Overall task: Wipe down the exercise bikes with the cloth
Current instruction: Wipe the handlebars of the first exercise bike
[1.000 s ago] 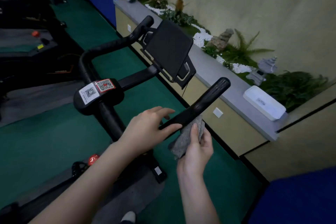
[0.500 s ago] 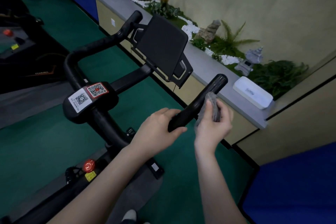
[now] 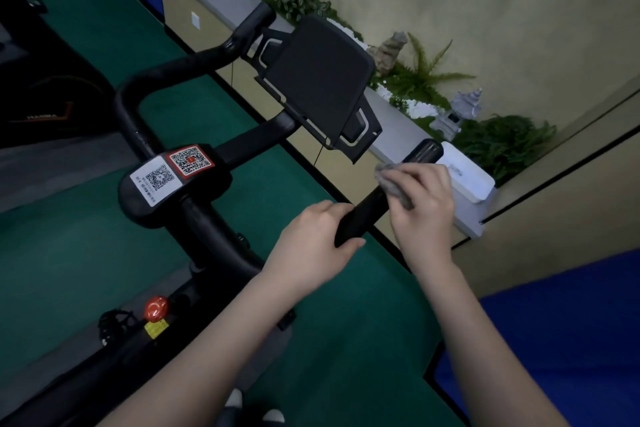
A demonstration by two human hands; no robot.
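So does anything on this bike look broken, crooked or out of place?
Nothing stands out. The left hand grips the right handlebar while the right hand presses the grey cloth against it near its tip. The tablet holder and QR stickers look intact.

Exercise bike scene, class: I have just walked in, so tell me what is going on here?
A person is wiping an exercise bike's right handlebar arm with a grey cloth. The right hand grips the cloth and presses it around the bar near its far end, just short of the tip. The left hand holds the same bar lower down, steadying it. The black tablet holder, the QR-code stickers on the stem and the left handlebar arm have no hand or cloth on them.
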